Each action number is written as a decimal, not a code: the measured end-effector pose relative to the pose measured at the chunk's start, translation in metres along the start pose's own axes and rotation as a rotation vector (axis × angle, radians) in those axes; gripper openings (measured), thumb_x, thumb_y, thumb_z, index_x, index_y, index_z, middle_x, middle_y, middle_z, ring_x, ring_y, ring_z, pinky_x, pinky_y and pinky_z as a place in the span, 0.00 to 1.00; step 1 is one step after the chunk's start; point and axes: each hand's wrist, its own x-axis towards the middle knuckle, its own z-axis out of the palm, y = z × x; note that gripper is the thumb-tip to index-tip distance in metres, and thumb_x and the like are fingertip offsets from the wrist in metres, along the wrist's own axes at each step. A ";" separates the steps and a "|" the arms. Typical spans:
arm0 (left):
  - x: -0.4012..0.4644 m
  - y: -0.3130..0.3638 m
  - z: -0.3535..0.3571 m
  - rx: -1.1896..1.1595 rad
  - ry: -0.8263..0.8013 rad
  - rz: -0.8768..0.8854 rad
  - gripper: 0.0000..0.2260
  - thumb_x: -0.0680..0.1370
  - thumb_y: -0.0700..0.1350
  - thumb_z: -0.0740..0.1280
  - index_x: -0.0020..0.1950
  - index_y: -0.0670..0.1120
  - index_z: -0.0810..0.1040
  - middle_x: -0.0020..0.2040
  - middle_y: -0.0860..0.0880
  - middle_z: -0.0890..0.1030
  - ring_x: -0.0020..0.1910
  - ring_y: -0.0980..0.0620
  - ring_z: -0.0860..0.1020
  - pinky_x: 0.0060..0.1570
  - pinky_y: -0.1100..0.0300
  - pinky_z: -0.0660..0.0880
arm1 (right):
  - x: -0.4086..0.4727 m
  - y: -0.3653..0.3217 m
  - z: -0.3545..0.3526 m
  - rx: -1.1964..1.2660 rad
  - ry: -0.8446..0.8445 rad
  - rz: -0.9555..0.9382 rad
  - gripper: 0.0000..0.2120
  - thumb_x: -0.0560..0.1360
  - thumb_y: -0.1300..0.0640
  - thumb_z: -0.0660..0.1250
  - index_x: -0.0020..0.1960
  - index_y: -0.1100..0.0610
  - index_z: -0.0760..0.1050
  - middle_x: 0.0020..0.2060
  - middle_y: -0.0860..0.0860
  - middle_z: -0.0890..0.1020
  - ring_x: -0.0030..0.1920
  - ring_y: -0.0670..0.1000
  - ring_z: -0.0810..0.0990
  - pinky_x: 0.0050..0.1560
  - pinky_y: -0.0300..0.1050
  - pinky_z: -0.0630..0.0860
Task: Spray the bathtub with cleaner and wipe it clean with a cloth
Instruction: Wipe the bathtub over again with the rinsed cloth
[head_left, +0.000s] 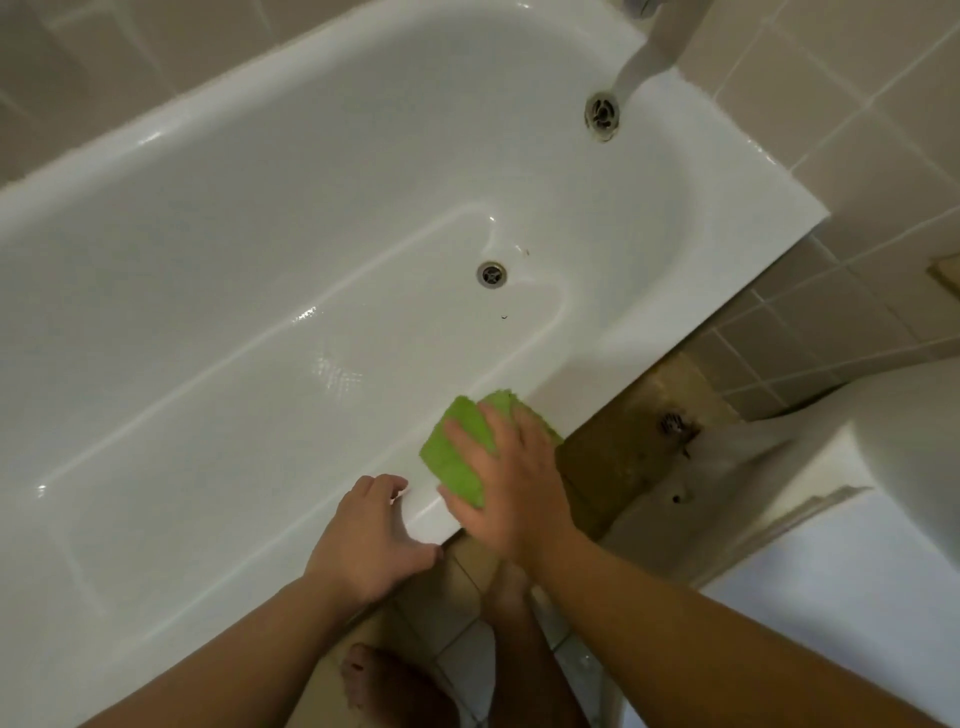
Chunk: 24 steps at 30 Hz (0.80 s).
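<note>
A white bathtub (260, 260) fills the view, its drain (491, 273) near centre. At five o'clock, the right hand (511, 483) presses a green cloth (462, 447) flat, fingers spread, onto the tub's near rim. The left hand (369, 535) braces on the rim just beside it, fingers loosely curled, holding nothing. Wiping well likely means steady pressure and overlapping strokes along the rim.

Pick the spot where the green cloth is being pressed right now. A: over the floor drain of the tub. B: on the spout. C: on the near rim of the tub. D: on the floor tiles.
C: the right hand lies flat on the cloth at the near rim of the tub, far from the drain and the spout.
</note>
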 end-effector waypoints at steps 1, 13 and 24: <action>-0.005 -0.010 -0.001 -0.006 0.007 -0.008 0.42 0.61 0.65 0.75 0.71 0.52 0.70 0.60 0.57 0.72 0.58 0.54 0.73 0.59 0.57 0.75 | -0.010 -0.015 0.007 0.006 -0.044 -0.075 0.34 0.75 0.34 0.65 0.78 0.44 0.66 0.75 0.55 0.67 0.73 0.65 0.65 0.73 0.63 0.65; -0.065 -0.103 -0.006 -0.024 0.077 0.011 0.39 0.64 0.65 0.77 0.71 0.54 0.70 0.60 0.58 0.71 0.59 0.56 0.71 0.61 0.58 0.72 | 0.019 0.072 -0.026 -0.092 0.175 0.205 0.35 0.76 0.36 0.67 0.77 0.54 0.68 0.69 0.63 0.72 0.67 0.65 0.71 0.68 0.65 0.70; -0.097 -0.141 -0.011 -0.044 0.157 -0.056 0.39 0.59 0.70 0.72 0.65 0.53 0.74 0.55 0.56 0.74 0.54 0.54 0.73 0.55 0.55 0.74 | -0.050 -0.138 0.064 -0.027 -0.070 -0.178 0.34 0.73 0.34 0.65 0.76 0.44 0.67 0.73 0.56 0.70 0.70 0.66 0.70 0.68 0.64 0.69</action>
